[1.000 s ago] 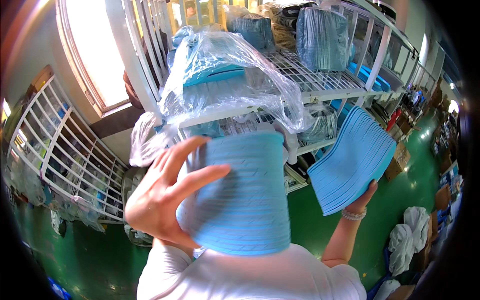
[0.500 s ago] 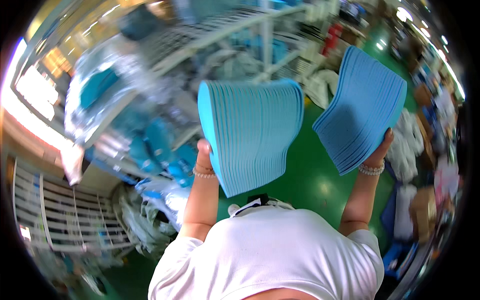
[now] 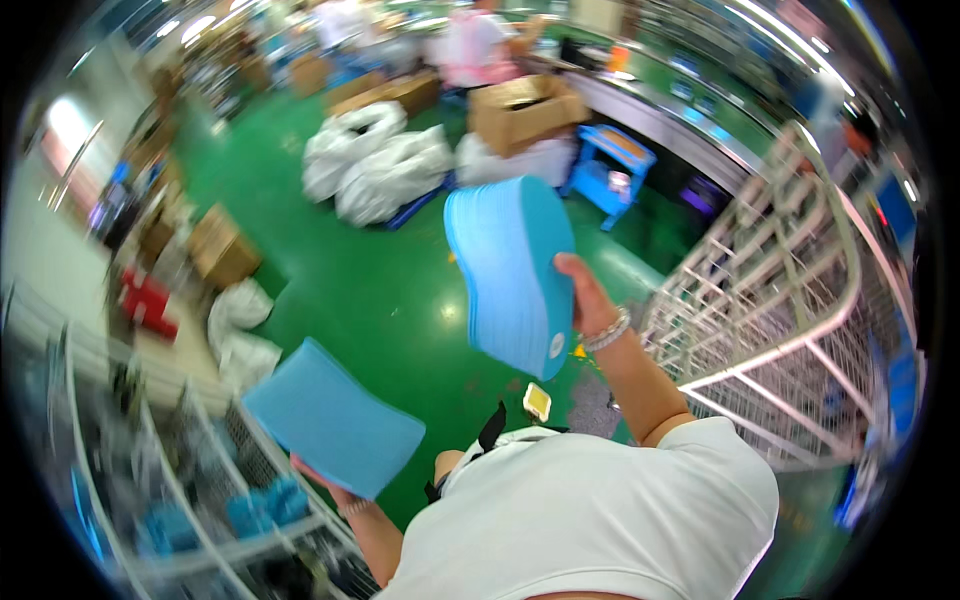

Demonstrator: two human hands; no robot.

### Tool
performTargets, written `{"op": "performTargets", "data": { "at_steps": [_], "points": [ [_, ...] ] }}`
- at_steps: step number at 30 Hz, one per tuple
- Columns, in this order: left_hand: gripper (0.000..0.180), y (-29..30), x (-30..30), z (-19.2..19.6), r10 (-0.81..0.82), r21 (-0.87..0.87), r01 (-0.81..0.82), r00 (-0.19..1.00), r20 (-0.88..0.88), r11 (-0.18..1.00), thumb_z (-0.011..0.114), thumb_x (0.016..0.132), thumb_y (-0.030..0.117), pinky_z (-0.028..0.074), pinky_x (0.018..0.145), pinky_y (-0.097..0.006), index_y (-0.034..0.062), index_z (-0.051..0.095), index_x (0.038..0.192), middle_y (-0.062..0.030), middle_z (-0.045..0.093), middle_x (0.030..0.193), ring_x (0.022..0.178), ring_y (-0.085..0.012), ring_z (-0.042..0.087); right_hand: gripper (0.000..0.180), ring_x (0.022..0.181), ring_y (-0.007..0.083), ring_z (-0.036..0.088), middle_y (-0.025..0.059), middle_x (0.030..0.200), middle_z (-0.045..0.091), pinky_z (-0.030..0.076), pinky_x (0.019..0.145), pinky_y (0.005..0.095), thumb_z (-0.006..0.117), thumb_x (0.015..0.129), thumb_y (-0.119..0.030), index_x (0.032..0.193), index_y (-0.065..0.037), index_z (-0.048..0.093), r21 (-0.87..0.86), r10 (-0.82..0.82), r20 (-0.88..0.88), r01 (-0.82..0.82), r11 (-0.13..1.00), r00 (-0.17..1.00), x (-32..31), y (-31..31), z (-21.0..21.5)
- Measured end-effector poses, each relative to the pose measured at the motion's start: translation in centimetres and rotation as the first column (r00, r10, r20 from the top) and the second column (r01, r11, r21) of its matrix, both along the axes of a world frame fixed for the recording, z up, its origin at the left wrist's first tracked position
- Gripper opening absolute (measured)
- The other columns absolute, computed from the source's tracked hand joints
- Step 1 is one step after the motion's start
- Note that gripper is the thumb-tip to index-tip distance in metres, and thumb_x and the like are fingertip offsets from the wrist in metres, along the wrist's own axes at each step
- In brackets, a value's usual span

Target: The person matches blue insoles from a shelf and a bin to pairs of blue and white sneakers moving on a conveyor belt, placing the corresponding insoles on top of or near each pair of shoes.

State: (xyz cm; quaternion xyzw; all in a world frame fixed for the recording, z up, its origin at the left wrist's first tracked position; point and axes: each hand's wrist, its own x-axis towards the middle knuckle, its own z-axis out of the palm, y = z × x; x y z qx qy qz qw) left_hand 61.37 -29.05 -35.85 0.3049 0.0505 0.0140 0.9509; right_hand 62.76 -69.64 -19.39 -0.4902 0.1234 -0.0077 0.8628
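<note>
At the lower left, my left hand point(image 3: 322, 484) is closed on the near edge of a thick stack of light-blue insoles point(image 3: 335, 418). The stack is tilted and smeared by motion, and most of my fingers are hidden by it. My right hand point(image 3: 588, 294) grips a second stack of blue insoles point(image 3: 508, 275) on its right side, its thumb against the outermost insole. That stack stands on edge in front of me, and a small pale round mark shows on its outer face. A gap separates the two stacks.
A white wire-mesh cart point(image 3: 775, 340) stands close on my right. Metal racks point(image 3: 190, 470) with blue pieces are at the lower left. Ahead lie white sacks point(image 3: 385, 165), an open cardboard box point(image 3: 525, 110) and a blue stool-like stand point(image 3: 608, 172). People work at the back.
My view has swung round to the right, from the shelves to the open floor and the wire cart. Both hands still hold their insole stacks; the left one now sits lower.
</note>
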Motion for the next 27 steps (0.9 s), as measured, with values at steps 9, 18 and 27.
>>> {"op": "performTargets", "data": {
  "at_steps": [9,18,27],
  "points": [
    [0.061,-18.1,20.2,0.7,-0.302,0.134,0.333,0.93,-0.209,0.933,0.043,0.08,0.052,0.037,0.092,-0.041,0.0077,0.037,0.122,-0.0091,0.044,0.121,0.108,-0.026,0.043,0.063,0.1,0.0217,0.052,0.0111,0.112,0.053,0.041,0.089,0.036,0.06,0.074,-0.043,0.12,-0.002,0.042,0.116,-0.619,-0.116,0.629,0.769,0.777,-1.2,-14.3,-5.2],
    [0.065,-47.9,41.3,5.6,-0.947,0.144,0.955,0.279,-0.161,0.258,0.045,0.079,0.054,0.038,0.091,-0.043,0.0085,0.037,0.125,-0.0103,0.043,0.123,0.109,-0.0276,0.044,0.072,0.106,0.0279,0.047,0.0141,0.118,0.047,0.038,0.091,0.0402,0.06,0.073,-0.042,0.126,-0.001,0.032,-0.02,-0.992,-0.023,0.992,0.123,0.122,-7.1,-21.8,-6.0],
    [0.066,-78.0,35.6,3.7,-0.974,0.016,0.996,0.088,-0.211,0.086,0.052,0.078,0.046,0.041,0.089,-0.04,0.0043,0.034,0.125,-0.0133,0.046,0.119,0.104,-0.0269,0.049,0.064,0.105,0.0253,0.048,0.0132,0.118,0.048,0.036,0.093,0.0378,0.059,0.077,-0.036,0.124,0.0,0.035,-0.008,-0.938,-0.11,0.943,0.332,0.329,-0.2,-46.2,-7.3]
  ]
}}
